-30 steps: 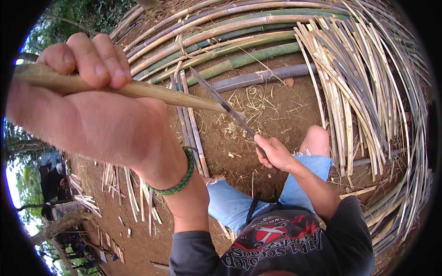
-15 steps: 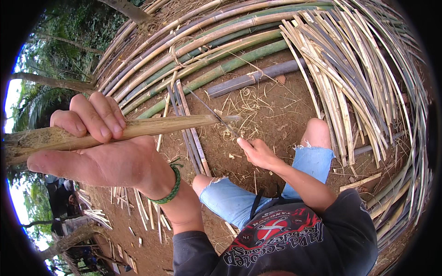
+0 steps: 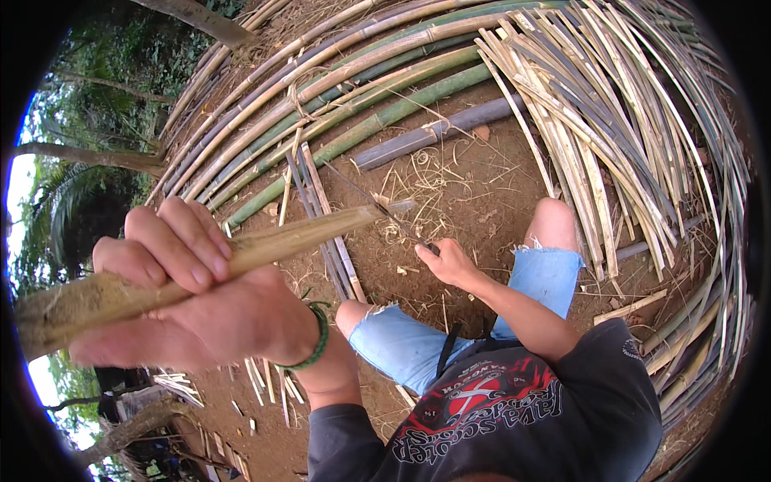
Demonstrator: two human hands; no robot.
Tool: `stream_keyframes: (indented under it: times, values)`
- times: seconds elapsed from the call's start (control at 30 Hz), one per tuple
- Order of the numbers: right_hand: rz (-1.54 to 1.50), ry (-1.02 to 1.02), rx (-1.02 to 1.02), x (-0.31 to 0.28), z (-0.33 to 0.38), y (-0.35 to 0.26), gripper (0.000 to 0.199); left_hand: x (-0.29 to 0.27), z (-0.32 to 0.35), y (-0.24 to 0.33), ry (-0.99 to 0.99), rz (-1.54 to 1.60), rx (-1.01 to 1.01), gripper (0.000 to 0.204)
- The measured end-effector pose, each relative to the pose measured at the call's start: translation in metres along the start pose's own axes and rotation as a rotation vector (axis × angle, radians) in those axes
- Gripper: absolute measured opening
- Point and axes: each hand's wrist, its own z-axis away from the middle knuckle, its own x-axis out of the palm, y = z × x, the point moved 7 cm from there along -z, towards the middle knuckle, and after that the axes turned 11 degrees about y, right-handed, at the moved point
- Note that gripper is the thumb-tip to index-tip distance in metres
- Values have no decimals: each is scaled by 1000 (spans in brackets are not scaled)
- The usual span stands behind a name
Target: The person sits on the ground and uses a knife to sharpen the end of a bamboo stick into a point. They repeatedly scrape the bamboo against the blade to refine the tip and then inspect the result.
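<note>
My left hand [image 3: 201,289] is wrapped round a tan bamboo strip [image 3: 297,234], which slants up from the left edge to a pale, narrowed tip near the middle. The hand is slightly blurred, and a green cord bracelet circles its wrist. Closed on a dark handle, my right hand [image 3: 450,263] holds a knife [image 3: 377,203]. Its long thin blade points up and to the left and lies across the strip close to the tip. Curled bamboo shavings [image 3: 434,189] are scattered on the soil just beyond the blade.
Long bamboo poles [image 3: 345,96] lie bundled across the far side. At the right is a large heap of split bamboo strips [image 3: 594,136]. A dark bamboo pole [image 3: 434,135] and a few narrow strips [image 3: 321,217] rest beyond my knees. Trees [image 3: 88,157] stand at the left.
My left hand and the near end of the bamboo strip have moved down and slightly right, so the strip now slants more. The knife stays near the tip, its blade shifted slightly.
</note>
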Motion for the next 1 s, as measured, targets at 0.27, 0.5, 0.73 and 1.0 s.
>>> stream_keyframes:
  times: [0.27, 0.5, 0.73, 1.0]
  values:
    - [-301, -317, 231, -15, 33, -121, 56, -12, 4, -2, 78, -54, -5, 64]
    - [156, -87, 91, 5, -3, 42, 29, -1, 2, 5, 64, -51, 37, 63]
    - [2, -414, 355, -14, 23, -10, 40, -17, -1, -5, 145, -19, 14, 63]
    - [266, 16, 14, -37, 39, -33, 44, -12, -8, -11, 149, -84, -23, 59]
